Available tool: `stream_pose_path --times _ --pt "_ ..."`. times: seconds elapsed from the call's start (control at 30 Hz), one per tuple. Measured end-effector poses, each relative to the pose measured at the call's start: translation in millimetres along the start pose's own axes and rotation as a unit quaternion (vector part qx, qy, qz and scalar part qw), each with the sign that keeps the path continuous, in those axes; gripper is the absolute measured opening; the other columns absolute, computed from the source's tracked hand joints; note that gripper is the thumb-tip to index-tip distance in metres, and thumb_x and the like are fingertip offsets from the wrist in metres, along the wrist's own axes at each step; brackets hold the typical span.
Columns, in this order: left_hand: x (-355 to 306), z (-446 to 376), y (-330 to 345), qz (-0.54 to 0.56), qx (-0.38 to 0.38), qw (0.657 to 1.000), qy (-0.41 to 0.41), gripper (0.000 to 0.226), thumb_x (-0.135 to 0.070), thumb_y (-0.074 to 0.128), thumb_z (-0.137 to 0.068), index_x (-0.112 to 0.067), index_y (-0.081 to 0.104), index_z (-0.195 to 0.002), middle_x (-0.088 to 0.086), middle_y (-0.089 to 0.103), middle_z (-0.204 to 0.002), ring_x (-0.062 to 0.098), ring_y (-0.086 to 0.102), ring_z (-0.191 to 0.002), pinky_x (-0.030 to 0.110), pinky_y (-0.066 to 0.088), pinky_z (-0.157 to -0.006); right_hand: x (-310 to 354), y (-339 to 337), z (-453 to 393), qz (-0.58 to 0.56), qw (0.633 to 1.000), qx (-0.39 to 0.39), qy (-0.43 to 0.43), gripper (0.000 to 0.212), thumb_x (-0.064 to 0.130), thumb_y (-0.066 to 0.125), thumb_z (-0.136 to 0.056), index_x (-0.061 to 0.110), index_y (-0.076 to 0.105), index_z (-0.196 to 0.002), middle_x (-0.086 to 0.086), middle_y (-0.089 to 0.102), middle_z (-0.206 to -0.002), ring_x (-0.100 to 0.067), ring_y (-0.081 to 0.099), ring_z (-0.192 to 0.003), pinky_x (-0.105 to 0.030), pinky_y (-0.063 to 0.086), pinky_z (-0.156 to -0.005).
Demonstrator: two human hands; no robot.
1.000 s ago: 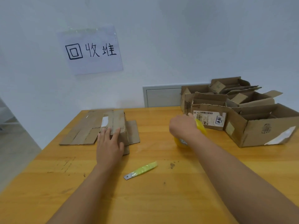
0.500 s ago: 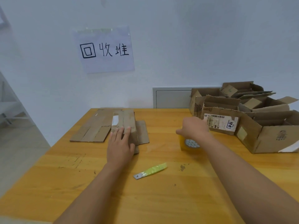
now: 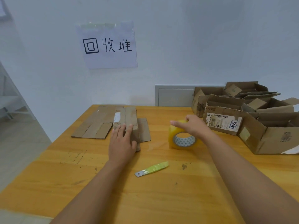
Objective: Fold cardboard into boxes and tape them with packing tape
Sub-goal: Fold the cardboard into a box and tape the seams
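Note:
A small folded cardboard box (image 3: 127,118) sits at the back left of the wooden table (image 3: 161,191), on top of flattened cardboard (image 3: 95,125). My left hand (image 3: 122,143) lies flat on the box's near end, fingers together, pressing it down. A yellowish roll of packing tape (image 3: 181,139) stands on its edge right of the box. My right hand (image 3: 192,125) grips the roll's top from above. A blade with a yellow-green handle (image 3: 152,168) lies on the table in front, between my forearms.
Several open, worn cardboard boxes (image 3: 258,120) are piled at the back right, one with a shipping label. A paper sign (image 3: 107,46) hangs on the white wall. The table's left edge drops to a grey floor.
My right hand has drawn the tape roll toward me and to the left, away from the labelled box, so its core now shows. My left hand stays on the small box.

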State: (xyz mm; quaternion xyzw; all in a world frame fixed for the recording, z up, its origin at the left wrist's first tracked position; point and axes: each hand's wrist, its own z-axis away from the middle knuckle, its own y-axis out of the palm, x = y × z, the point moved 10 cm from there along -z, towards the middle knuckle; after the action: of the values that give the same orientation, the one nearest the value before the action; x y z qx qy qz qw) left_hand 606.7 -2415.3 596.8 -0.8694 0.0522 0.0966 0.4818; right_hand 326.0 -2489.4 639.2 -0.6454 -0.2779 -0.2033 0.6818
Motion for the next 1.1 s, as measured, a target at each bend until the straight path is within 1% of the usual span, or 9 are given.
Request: stream_pose_path --times 0.03,0.1,0.2,0.33,0.5,0.6,0.83,1.0,1.1 --pt "0 0 0 0.002 0.001 1.000 0.000 0.063 -0.029 0.046 -0.081 -0.015 0.050 -0.142 0.015 0.050 -0.144 0.032 0.039 -0.138 0.049 0.022 -0.120 5 -2 -2 0.087 0.996 0.002 0.001 0.064 0.071 0.057 -0.084 0.014 0.057 -0.114 -0.002 0.058 -0.115 -0.026 0.053 -0.109 -0.042 0.044 -0.093" --pt "-1 0 -1 0.004 0.006 1.000 0.000 0.064 -0.029 0.046 -0.081 -0.015 0.050 -0.143 0.015 0.050 -0.144 0.033 0.038 -0.138 0.049 0.022 -0.120 28 0 -6 0.206 0.978 0.009 -0.025 0.042 0.052 0.048 -0.097 0.016 0.061 -0.116 -0.004 0.060 -0.120 -0.029 0.051 -0.116 -0.046 0.042 -0.099" --pt "0 0 -1 0.002 0.011 1.000 -0.001 0.065 -0.029 0.045 -0.080 -0.014 0.049 -0.143 0.015 0.049 -0.145 0.033 0.038 -0.139 0.050 0.023 -0.120 54 28 -6 0.280 0.958 0.030 -0.054 0.028 0.026 0.037 -0.099 0.013 0.061 -0.094 -0.006 0.062 -0.104 -0.026 0.055 -0.096 -0.040 0.042 -0.088" --pt "1 1 0 0.004 0.019 1.000 0.000 0.066 -0.029 0.047 -0.080 -0.015 0.048 -0.144 0.014 0.048 -0.147 0.033 0.037 -0.140 0.051 0.025 -0.119 58 32 -3 0.394 0.918 -0.017 -0.047 0.036 0.052 0.043 -0.096 0.019 0.050 -0.086 -0.001 0.052 -0.089 -0.024 0.050 -0.088 -0.039 0.039 -0.083" --pt "0 1 -2 0.003 0.017 1.000 0.009 0.066 -0.031 0.049 -0.080 -0.015 0.049 -0.143 0.015 0.048 -0.146 0.033 0.038 -0.139 0.050 0.026 -0.119 30 11 -8 0.301 0.953 -0.017 -0.016 0.038 0.052 0.052 -0.091 0.021 0.046 -0.071 0.003 0.055 -0.078 -0.022 0.055 -0.080 -0.036 0.044 -0.075" --pt "0 1 -3 0.002 0.011 1.000 0.011 0.066 -0.032 0.049 -0.080 -0.015 0.049 -0.144 0.015 0.048 -0.146 0.033 0.038 -0.139 0.049 0.024 -0.120 19 -1 -7 0.255 0.966 -0.041 -0.018 0.038 0.053 0.054 -0.088 0.016 0.059 -0.082 0.001 0.060 -0.082 -0.021 0.059 -0.079 -0.033 0.049 -0.068" --pt "0 1 -1 0.007 0.042 0.999 0.005 0.069 -0.035 0.044 -0.082 -0.019 0.041 -0.149 0.012 0.040 -0.153 0.029 0.029 -0.144 0.046 0.016 -0.123 34 12 -1 0.123 0.989 -0.056 -0.065 0.045 0.050 0.059 -0.089 0.022 0.040 -0.061 0.005 0.041 -0.063 -0.019 0.045 -0.067 -0.030 0.025 -0.052" --pt "1 1 -3 0.008 0.050 0.999 0.008 0.069 -0.036 0.042 -0.083 -0.019 0.040 -0.150 0.011 0.039 -0.154 0.028 0.028 -0.145 0.044 0.015 -0.123 40 16 2 0.059 0.992 -0.074 -0.085 0.047 0.048 0.063 -0.088 0.016 0.041 -0.061 0.000 0.037 -0.061 -0.016 0.034 -0.057 -0.033 0.021 -0.056" --pt "1 1 -2 0.002 0.050 0.999 0.012 0.070 -0.037 0.042 -0.083 -0.019 0.039 -0.151 0.011 0.038 -0.155 0.027 0.028 -0.145 0.042 0.014 -0.124 46 15 6 0.055 0.990 -0.082 -0.099 0.047 0.047 0.064 -0.089 0.017 0.042 -0.059 0.001 0.039 -0.060 -0.016 0.036 -0.058 -0.032 0.022 -0.054"
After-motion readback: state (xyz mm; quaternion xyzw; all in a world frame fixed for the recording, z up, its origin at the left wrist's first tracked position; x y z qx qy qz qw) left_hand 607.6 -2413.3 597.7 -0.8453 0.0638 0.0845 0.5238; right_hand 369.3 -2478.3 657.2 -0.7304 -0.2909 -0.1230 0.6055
